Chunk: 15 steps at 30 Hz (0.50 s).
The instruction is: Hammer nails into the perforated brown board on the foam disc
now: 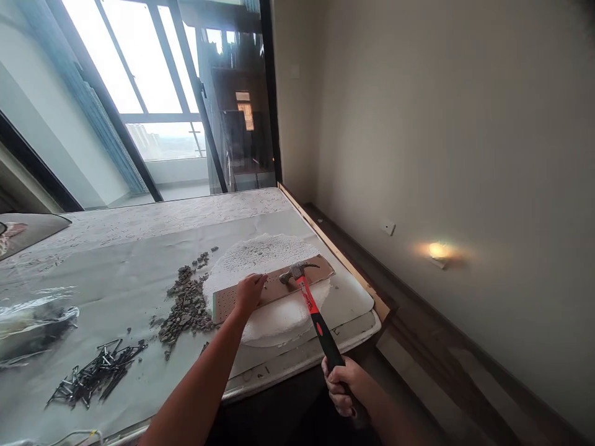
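The claw hammer with a red-and-black handle and grey metal head has its long axis slanting from the lower right up and left, away from the person; its claw points right, its striking face left. The right hand is wrapped around the lower handle, thumb side up, whitish dust on the fingers. A heap of dark metal nails lies at near left. The left arm reaches forward, and the left hand is over the flat brown strip of hole-dotted board, fingers drawn together; I cannot tell whether they pinch anything. The board lies crosswise on a spread of white powder, the hammer's scuffed head above its right half. Grey gravel sits left of the powder.
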Motion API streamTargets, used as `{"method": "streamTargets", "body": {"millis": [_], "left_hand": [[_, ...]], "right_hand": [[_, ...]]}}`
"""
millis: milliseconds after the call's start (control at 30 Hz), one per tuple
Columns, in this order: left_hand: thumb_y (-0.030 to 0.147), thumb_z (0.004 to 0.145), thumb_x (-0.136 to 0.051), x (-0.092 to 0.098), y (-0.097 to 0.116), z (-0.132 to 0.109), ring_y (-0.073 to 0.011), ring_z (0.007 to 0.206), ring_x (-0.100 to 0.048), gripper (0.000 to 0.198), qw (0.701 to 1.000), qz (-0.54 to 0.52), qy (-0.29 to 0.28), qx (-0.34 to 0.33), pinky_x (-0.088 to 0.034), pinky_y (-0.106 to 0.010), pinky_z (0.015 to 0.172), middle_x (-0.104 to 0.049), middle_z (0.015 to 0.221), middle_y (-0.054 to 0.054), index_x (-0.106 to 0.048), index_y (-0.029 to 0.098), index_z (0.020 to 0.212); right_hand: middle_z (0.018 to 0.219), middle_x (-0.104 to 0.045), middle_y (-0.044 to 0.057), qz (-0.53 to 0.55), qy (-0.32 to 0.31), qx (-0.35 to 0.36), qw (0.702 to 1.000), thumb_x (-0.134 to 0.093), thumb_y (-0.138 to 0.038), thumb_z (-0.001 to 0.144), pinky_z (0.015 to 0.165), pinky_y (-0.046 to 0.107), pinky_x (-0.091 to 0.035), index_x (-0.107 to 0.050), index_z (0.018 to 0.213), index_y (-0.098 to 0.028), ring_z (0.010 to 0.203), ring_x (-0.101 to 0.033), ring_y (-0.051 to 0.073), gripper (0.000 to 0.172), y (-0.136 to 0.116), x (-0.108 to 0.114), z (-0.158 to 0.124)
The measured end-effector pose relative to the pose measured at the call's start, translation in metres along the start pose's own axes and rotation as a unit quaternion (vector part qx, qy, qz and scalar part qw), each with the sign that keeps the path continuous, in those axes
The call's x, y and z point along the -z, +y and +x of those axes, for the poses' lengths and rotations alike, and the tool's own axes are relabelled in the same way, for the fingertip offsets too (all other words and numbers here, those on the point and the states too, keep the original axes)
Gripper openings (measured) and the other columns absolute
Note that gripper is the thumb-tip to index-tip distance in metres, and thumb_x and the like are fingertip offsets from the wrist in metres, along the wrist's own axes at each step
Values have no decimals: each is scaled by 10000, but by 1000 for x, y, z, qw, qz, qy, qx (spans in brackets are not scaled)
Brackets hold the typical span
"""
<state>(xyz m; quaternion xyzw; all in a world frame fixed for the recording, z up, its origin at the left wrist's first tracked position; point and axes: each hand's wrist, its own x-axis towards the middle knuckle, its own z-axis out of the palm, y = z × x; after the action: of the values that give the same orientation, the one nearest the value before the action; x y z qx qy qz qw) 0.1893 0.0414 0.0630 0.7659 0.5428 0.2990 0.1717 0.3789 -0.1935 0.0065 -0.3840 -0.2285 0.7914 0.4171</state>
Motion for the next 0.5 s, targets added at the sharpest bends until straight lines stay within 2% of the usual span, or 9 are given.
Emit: {"method": "streamTargets", "body": {"millis": [200, 500], "left_hand": [[419, 839, -405, -10, -9, 4, -171, 637, -553, 410, 997, 75, -16, -25, -371, -265, 609, -649, 667, -61, -630, 178, 595], [362, 849, -416, -15, -10, 8, -156, 654, -544, 371, 993, 117, -21, -24, -358, -260, 639, -627, 660, -47, -616, 168, 604]], "right_hand": [[389, -356, -116, 1, -2, 3, 1000, -449, -188, 525, 256, 155, -219, -435, 674, -216, 280, -278, 53, 152, 4, 7, 3], [399, -371, -114, -6, -18, -2, 1000, -456, -203, 549, 260, 168, -263, -441, 687, -216, 283, -297, 61, 139, 8, 18, 6]]}}
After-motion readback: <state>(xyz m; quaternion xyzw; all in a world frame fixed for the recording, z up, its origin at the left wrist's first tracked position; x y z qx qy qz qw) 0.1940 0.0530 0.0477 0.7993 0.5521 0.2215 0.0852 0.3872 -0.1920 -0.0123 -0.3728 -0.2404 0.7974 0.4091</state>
